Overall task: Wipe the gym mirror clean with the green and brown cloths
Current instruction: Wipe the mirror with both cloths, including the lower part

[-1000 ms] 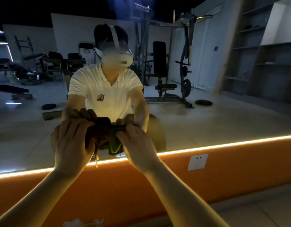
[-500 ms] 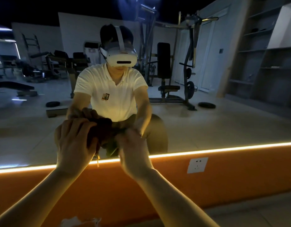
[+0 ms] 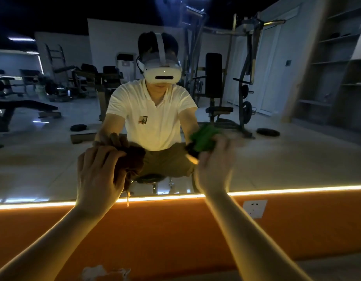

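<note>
We hold one cloth in each hand against the gym mirror [image 3: 53, 159].

Our left hand [image 3: 98, 175], at 8 o'clock from the middle of the view, has its fingers curled round the bunched brown cloth [image 3: 133, 159], which sits at 2 o'clock of that hand on the glass. Our right hand [image 3: 214, 169], at 4 o'clock and blurred, grips the green cloth [image 3: 204, 138] at its 12 o'clock, well apart from the brown one. A glowing light strip [image 3: 297, 189] edges the mirror's foot above the orange wall [image 3: 175, 230]. A white socket [image 3: 254, 208] lies at 5 o'clock of our right hand.
</note>
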